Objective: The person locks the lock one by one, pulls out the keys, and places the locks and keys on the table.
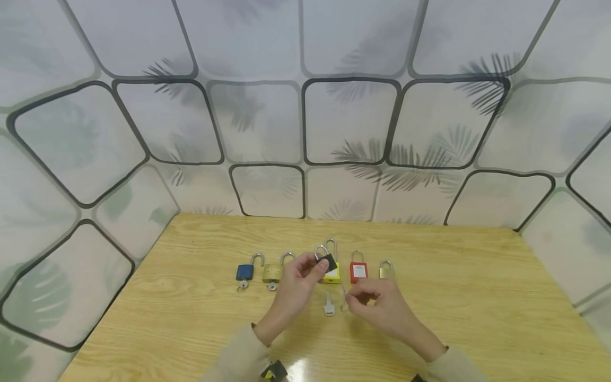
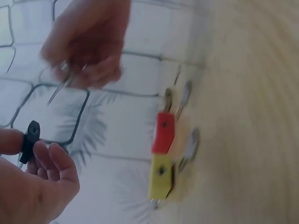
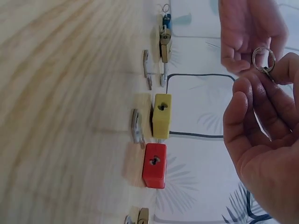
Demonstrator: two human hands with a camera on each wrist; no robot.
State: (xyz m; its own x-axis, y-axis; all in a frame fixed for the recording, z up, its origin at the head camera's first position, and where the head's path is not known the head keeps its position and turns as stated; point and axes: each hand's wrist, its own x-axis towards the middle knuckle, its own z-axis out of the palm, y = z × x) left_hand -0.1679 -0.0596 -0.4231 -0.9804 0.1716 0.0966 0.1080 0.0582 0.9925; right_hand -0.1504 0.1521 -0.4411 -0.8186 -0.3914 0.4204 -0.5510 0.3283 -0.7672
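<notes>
My left hand (image 1: 297,286) pinches a small black padlock (image 1: 327,262) between thumb and fingers, its shackle pointing up. In the left wrist view the keyhole end of the black padlock (image 2: 33,131) faces the camera. My right hand (image 1: 382,305), lower and to the right, pinches a key with a ring (image 3: 264,59); the thin key blade (image 2: 57,92) points toward the padlock, apart from it. Behind the left hand stands a yellow padlock (image 1: 331,277), with a red padlock (image 1: 358,271) to its right. A loose key (image 1: 329,307) lies between the hands.
On the wooden table (image 1: 167,297), a blue padlock (image 1: 245,272) and a brass padlock (image 1: 272,272) stand at left, shackles open, keys at their bases. Another brass padlock (image 1: 386,271) stands right of the red one. A patterned cloth (image 1: 267,122) rises behind.
</notes>
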